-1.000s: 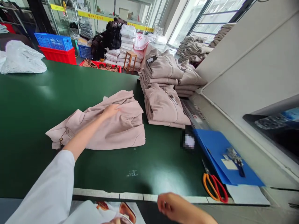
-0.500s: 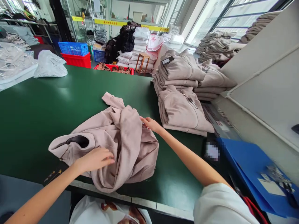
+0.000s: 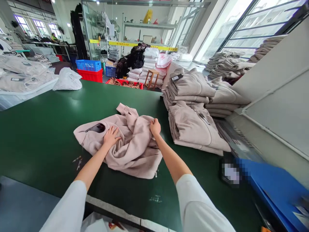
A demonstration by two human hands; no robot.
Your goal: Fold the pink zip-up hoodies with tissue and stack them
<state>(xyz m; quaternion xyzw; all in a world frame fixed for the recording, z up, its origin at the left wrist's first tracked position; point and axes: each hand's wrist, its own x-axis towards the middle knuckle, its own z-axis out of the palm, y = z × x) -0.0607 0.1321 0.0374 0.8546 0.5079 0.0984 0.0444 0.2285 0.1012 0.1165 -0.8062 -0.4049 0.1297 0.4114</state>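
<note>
A pinkish-beige zip jacket (image 3: 135, 158) lies crumpled on the green table, its collar opening to the left and one cuff pointing to the far side. My left hand (image 3: 111, 138) rests on it beside the collar, palm down with fingers spread. At the jacket's right side, my right hand (image 3: 155, 127) has its fingers curled around a fold of the cloth. A zipper pull hangs at the hem nearest me. Dark tags with light print (image 3: 78, 161) lie by the collar, partly lost against the table.
Folded beige jackets (image 3: 195, 129) are stacked to the right, with more piles behind. A blue folder (image 3: 277, 183) and a blurred-out object lie at the right front. Back left are a white plastic bag (image 3: 67, 79) and a tub of bagged garments (image 3: 31, 93). Crates stand beyond the table.
The jacket has shifted away from the table's front edge and lies flatter. My left hand has come down flat on it; my right hand has closed on the cloth. The view has tilted up.
</note>
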